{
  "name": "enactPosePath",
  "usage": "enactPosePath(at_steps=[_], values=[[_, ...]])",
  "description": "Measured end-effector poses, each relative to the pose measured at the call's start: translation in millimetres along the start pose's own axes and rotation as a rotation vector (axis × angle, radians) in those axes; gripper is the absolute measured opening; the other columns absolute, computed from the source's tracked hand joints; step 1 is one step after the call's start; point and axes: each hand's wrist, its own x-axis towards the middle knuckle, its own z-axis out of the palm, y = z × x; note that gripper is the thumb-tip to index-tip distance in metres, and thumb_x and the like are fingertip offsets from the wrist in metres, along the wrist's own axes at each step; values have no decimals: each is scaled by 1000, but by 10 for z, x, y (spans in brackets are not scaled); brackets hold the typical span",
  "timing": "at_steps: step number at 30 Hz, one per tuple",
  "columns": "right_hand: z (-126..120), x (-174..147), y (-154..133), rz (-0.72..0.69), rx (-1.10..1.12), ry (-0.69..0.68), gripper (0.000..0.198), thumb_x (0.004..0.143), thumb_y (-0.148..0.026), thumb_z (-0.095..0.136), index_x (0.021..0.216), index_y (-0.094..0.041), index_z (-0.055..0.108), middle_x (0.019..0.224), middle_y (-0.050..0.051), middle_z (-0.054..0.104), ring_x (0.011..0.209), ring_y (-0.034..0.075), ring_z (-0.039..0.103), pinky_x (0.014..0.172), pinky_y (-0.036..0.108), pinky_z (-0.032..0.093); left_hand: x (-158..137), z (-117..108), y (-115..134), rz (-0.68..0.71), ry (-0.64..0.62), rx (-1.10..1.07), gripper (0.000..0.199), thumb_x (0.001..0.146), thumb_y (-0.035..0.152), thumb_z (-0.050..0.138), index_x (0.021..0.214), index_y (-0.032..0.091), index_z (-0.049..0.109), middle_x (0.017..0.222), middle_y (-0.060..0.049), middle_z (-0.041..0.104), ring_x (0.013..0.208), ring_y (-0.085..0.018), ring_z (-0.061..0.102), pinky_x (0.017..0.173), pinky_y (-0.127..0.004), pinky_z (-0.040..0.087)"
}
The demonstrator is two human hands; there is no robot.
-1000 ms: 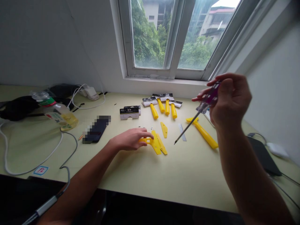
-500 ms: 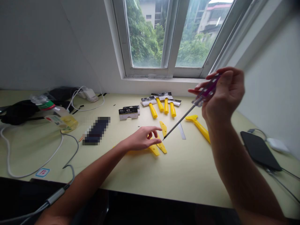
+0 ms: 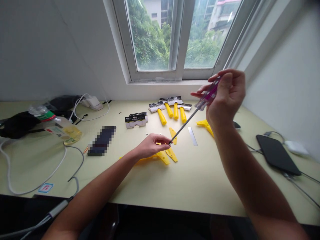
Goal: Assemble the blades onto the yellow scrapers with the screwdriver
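Observation:
My right hand [image 3: 226, 95] is wrapped round the clear purple handle of a screwdriver [image 3: 186, 123], whose shaft slants down to the left. At its tip, the thumb and fingers of my left hand [image 3: 153, 146] are pinched together; anything tiny between them is too small to name. Below my left hand lies a yellow scraper handle [image 3: 162, 156], partly hidden by it. Beside that are a yellow plate with holes [image 3: 172, 155] and another yellow plate [image 3: 173, 135]. A metal blade [image 3: 192, 136] lies to the right. Another yellow scraper handle [image 3: 206, 126] is partly behind my right forearm.
Several yellow-handled scrapers [image 3: 176, 111] with card sleeves lie near the window. Black-and-white card sleeves [image 3: 135, 120] stand left of them. At left are a blurred dark object [image 3: 102, 141], a bottle [image 3: 67, 130] and cables. A black phone [image 3: 277, 155] lies at right.
The screwdriver has moved left and its tip now meets my left hand. My left fingers, which were apart, have closed at the tip. The view has shifted slightly.

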Motion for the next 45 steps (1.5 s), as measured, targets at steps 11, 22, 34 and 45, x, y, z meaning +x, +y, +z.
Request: enactPosePath(at_steps=[11,22,34,45], values=[[15,112,272,-252,202,69,11,97,-36,45,97,-26,49,87,0,53,57,8,57,54,29,53,17,-297,-144,115,141,539,15,87,24,61,90,16,74,88,-5,71,74,-15,61,72,-26,48],[-185,-81,-99,-274,-387,-575,11,89,-32,59,90,-22,62,66,-3,53,51,9,44,49,25,34,-22,-484,-309,-50,244,1115,20,91,20,53,90,18,73,93,-7,68,86,-20,62,75,-28,47],[-132,-400,307,56,-817,-1542,7,84,-26,57,83,-21,62,75,2,64,64,13,53,56,24,33,-194,-528,-48,-4,32,926,21,88,34,62,102,20,69,98,-6,64,89,-19,59,78,-29,45],[18,-588,453,226,-924,-1514,20,81,-26,57,101,-22,61,90,6,66,73,16,57,55,23,36,-215,-260,-13,35,-295,649,26,77,33,73,90,21,53,81,2,57,69,-12,50,60,-23,39]])
